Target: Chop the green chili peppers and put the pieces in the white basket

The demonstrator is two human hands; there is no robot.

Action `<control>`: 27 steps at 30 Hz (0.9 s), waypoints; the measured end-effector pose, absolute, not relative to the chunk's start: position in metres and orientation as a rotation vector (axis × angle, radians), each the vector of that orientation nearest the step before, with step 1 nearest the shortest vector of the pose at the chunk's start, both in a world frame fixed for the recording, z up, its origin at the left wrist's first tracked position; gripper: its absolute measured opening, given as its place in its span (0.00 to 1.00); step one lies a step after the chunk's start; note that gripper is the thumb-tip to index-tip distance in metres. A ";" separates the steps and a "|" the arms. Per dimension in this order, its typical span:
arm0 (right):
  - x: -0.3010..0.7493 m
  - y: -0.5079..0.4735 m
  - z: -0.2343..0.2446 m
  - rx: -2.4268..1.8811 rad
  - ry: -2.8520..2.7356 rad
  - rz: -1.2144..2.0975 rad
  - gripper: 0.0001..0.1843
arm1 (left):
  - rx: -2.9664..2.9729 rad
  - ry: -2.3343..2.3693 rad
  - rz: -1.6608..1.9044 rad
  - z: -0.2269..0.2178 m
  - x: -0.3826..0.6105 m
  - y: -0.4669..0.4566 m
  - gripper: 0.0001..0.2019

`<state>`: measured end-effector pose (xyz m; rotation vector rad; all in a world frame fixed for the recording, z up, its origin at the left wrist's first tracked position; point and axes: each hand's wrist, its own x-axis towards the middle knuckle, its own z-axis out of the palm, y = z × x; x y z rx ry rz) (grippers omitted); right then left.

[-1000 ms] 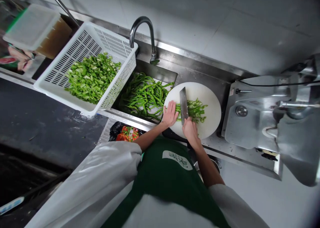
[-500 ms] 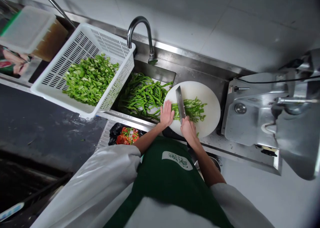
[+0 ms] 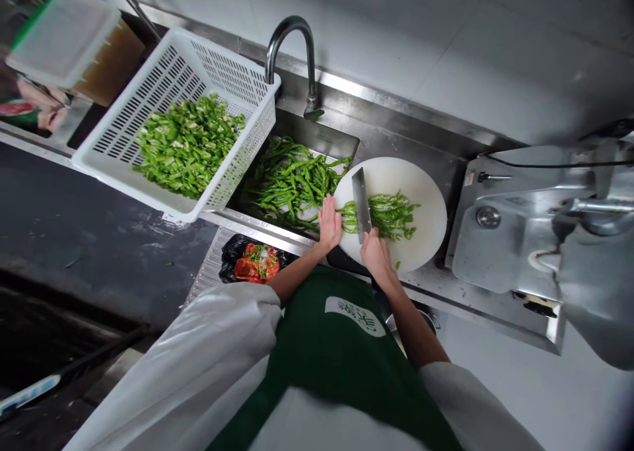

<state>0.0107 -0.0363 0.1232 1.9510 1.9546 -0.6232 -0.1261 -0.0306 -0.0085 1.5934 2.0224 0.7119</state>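
My right hand (image 3: 377,256) is wrapped round the handle of a cleaver (image 3: 361,203), whose blade stands across the green peppers (image 3: 393,214) on a round white cutting board (image 3: 421,249). Cut pepper pieces lie right of the blade. At the left edge of the board, my left hand (image 3: 329,224) is stretched out with fingers extended, beside the pepper ends and apart from the blade. Whole long green peppers (image 3: 297,180) fill the sink (image 3: 337,137) just left of the board.
A white slotted basket (image 3: 183,214) of chopped green peppers (image 3: 191,147) stands left of the sink. Behind rises a curved faucet (image 3: 292,25). Below the counter edge sits a black bag (image 3: 232,249) with red and green scraps. A metal machine (image 3: 495,240) stands at the right.
The whole view has shifted a little, so the counter things appear farther right. Relative to the board, my left hand has drawn slightly left, and the cleaver has also edged left.
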 end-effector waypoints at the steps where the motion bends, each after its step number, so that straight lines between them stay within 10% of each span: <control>1: 0.007 -0.040 0.123 1.940 1.966 -0.630 0.19 | 1.594 2.017 0.714 -0.011 -0.126 -0.032 0.32; 15: 0.036 -0.022 0.114 1.957 1.954 -0.880 0.18 | 1.981 1.774 0.487 -0.006 -0.134 -0.047 0.39; 19: 0.094 -0.023 0.126 2.121 1.972 -0.634 0.21 | 2.109 1.758 0.428 -0.001 -0.143 -0.024 0.50; 27: 0.178 -0.015 0.127 2.220 1.700 -0.304 0.22 | 2.055 1.769 0.508 -0.001 -0.081 0.034 0.40</control>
